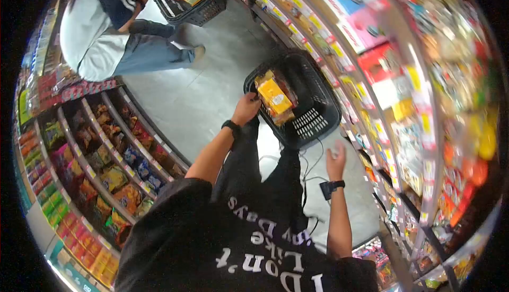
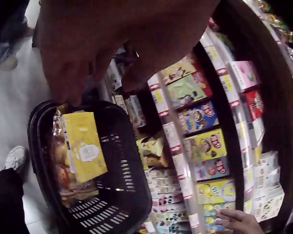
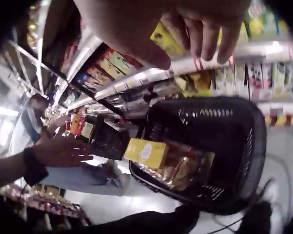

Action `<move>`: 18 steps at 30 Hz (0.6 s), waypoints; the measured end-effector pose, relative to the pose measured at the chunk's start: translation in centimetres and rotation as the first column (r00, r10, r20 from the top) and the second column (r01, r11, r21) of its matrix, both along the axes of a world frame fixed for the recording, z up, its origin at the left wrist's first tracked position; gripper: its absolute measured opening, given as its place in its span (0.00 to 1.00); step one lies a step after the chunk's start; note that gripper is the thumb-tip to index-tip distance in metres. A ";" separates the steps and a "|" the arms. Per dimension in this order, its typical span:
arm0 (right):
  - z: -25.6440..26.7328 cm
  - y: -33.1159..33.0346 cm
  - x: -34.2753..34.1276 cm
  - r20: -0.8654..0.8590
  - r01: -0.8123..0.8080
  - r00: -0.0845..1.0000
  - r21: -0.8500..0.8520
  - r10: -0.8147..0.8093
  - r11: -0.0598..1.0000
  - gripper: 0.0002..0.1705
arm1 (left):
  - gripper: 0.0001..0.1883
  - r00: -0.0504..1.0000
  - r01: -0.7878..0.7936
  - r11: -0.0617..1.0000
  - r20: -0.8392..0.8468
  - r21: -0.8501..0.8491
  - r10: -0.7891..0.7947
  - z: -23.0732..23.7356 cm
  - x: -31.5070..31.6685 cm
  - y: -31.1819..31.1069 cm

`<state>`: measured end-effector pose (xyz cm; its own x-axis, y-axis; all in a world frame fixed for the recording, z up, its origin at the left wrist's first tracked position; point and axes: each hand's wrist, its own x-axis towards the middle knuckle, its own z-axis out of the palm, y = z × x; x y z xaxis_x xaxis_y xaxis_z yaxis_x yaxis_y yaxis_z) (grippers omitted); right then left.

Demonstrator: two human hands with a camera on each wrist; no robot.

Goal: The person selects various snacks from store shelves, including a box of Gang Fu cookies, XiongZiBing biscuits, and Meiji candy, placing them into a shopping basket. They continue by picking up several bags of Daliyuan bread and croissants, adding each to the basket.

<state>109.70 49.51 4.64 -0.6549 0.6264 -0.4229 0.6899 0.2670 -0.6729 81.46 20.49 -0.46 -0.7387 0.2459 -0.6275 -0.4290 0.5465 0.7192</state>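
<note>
Yellow box (image 1: 275, 96) sits in the black basket (image 1: 317, 122), on top of clear-wrapped packs (image 1: 285, 118), over at the left-hand side of the basket. Left hand (image 1: 246, 108) is right by that side, fingers extended and loosely bent, pointing toward the box. Gap between fingertips and box visible in the right wrist view; no grip on it. Can't tell if the fingers touch the rim.

Right hand (image 1: 335, 162) is open, fingers apart, holding nothing. It's outside the basket, past the end with the slots, well apart from the box, shelf side. Right wrist view has its fingers slightly bent in front of the shelf edge (image 3: 195, 64).

Surroundings: shelves of boxed goods right of the basket, rack of bagged snacks (image 1: 112, 178) on the left, grey floor (image 1: 172, 98) between. Another person (image 1: 101, 37) is up front left with a second basket (image 1: 209, 12).
</note>
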 end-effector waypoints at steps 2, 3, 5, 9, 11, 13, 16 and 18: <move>-6.9 -3.2 -4.2 0.101 0.214 0.977 -0.417 -0.189 0.883 0.33 | 0.25 0.990 0.061 0.998 -0.126 0.010 -0.060 -7.7 -1.4 -0.9; -10.1 -4.9 -6.0 0.200 0.376 0.926 -0.586 -0.321 0.717 0.33 | 0.25 0.992 0.106 0.994 -0.063 0.009 -0.105 -9.2 -2.8 -1.1; -14.1 -7.3 -8.7 0.281 0.384 0.921 -0.775 -0.270 0.501 0.36 | 0.25 0.973 0.217 0.976 0.077 0.030 -0.218 -10.5 -5.1 -0.7; -18.2 -11.5 -15.2 0.471 0.611 0.773 -0.732 -0.425 0.301 0.37 | 0.26 0.916 0.376 0.926 -0.161 0.025 -0.368 -16.9 -5.4 -1.2; -17.6 -11.9 -17.6 0.459 0.574 0.808 -0.756 -0.369 0.316 0.35 | 0.27 0.895 0.407 0.905 -0.253 0.122 -0.368 -19.3 -4.3 -1.4; -18.5 -12.1 -17.3 0.374 0.493 0.855 -0.800 -0.359 0.342 0.33 | 0.28 0.879 0.423 0.901 -0.287 0.098 -0.382 -19.0 -3.2 -1.4; -18.0 -12.6 -16.4 0.275 0.409 0.909 -0.726 -0.312 0.552 0.32 | 0.29 0.852 0.460 0.863 -0.172 -0.207 -0.495 -14.8 -2.7 -0.2; -16.2 -12.8 -15.3 0.323 0.479 0.873 -0.708 -0.365 0.519 0.31 | 0.28 0.816 0.556 0.829 -0.149 -0.064 -0.559 -14.0 -1.9 -0.5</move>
<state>94.39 36.71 -11.60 -0.3104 0.2370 -0.9206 0.6692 -0.6333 -0.3887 79.60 19.96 -14.48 -0.5661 0.6357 -0.5248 0.0683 0.6706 0.7386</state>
